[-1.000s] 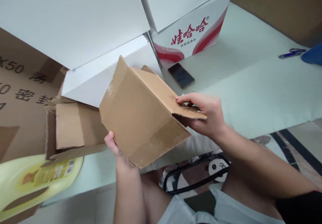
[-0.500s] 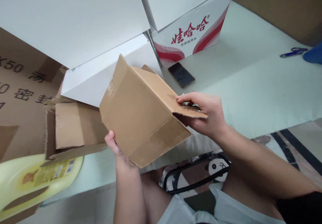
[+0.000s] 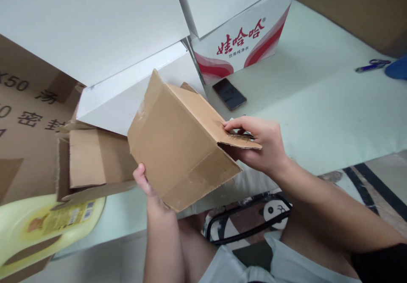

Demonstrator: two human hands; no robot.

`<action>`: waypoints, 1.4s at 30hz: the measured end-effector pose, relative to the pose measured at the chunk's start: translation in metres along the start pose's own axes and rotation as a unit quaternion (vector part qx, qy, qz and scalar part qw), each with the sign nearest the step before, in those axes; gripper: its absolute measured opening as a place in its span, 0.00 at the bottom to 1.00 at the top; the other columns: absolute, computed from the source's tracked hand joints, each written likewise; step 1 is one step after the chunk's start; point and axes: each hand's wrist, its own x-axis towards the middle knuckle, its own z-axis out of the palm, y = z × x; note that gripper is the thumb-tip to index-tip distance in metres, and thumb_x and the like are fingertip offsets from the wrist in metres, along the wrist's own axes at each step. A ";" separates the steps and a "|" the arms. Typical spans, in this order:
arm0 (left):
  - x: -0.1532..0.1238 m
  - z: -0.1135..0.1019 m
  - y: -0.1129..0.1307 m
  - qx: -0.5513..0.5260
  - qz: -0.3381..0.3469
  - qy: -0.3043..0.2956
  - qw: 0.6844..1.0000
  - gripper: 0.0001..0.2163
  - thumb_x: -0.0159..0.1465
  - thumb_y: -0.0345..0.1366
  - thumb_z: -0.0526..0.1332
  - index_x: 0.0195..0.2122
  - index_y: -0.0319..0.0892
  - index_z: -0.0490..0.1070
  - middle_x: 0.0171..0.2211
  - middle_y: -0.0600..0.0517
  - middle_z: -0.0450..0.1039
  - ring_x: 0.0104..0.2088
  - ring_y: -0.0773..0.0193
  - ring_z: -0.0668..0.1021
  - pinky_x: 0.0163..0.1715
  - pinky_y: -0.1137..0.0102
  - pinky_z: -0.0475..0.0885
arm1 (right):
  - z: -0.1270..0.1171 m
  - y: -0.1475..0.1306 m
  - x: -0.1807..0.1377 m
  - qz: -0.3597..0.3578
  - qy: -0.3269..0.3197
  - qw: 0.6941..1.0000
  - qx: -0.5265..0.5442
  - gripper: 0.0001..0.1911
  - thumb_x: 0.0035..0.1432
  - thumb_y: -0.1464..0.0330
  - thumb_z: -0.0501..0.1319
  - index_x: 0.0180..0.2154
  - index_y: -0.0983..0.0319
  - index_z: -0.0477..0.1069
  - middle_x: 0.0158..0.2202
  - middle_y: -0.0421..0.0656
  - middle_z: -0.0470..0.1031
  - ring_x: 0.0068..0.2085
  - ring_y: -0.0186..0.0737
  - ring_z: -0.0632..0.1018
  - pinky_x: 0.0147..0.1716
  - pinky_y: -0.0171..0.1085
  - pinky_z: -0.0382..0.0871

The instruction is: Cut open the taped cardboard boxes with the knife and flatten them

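Note:
A brown cardboard box (image 3: 178, 143) is held tilted in front of me, its flaps folded outward. My left hand (image 3: 146, 185) grips its lower left side, with the thumb on the outer face and the other fingers hidden behind the cardboard. On the right, my right hand (image 3: 260, 139) is closed around the edge by a side flap, its index finger resting on the outer panel. A dark item, mostly covered, shows by the right fingers; I cannot make out what it is. The box's inside faces away from me.
Another open cardboard box (image 3: 92, 160) stands at left, above a yellow bottle (image 3: 76, 217). White cartons (image 3: 136, 92) are stacked behind. On the pale green table (image 3: 318, 105) lie a phone (image 3: 229, 93) and a blue-handled tool (image 3: 372, 65). A panda-patterned bag (image 3: 248, 219) is below.
Almost nothing differs. The box has shifted very slightly at its left side, and both hands keep their hold on it.

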 end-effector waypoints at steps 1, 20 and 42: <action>0.000 0.000 0.000 0.000 -0.002 0.001 1.000 0.21 0.51 0.54 0.68 0.41 0.47 0.80 0.36 0.55 0.83 0.35 0.59 0.82 0.34 0.69 0.78 | 0.000 0.000 0.000 0.000 0.000 1.000 0.001 0.07 0.55 0.64 0.70 0.35 0.61 0.78 0.36 0.45 0.86 0.35 0.42 0.85 0.32 0.36 0.74; 0.000 0.006 -0.003 0.001 -0.010 0.015 1.000 0.19 0.53 0.52 0.66 0.41 0.48 0.81 0.36 0.56 0.84 0.36 0.59 0.82 0.34 0.68 0.77 | 0.005 0.002 -0.001 0.024 -0.029 0.999 -0.018 0.07 0.56 0.62 0.66 0.33 0.59 0.76 0.34 0.43 0.84 0.34 0.40 0.82 0.31 0.36 0.70; 0.000 0.004 -0.001 -0.012 -0.009 0.005 1.000 0.21 0.53 0.52 0.67 0.43 0.46 0.80 0.39 0.54 0.84 0.37 0.58 0.82 0.37 0.67 0.77 | 0.004 0.002 -0.001 0.004 -0.046 0.999 0.000 0.09 0.54 0.68 0.65 0.39 0.60 0.80 0.34 0.43 0.83 0.34 0.38 0.80 0.32 0.35 0.69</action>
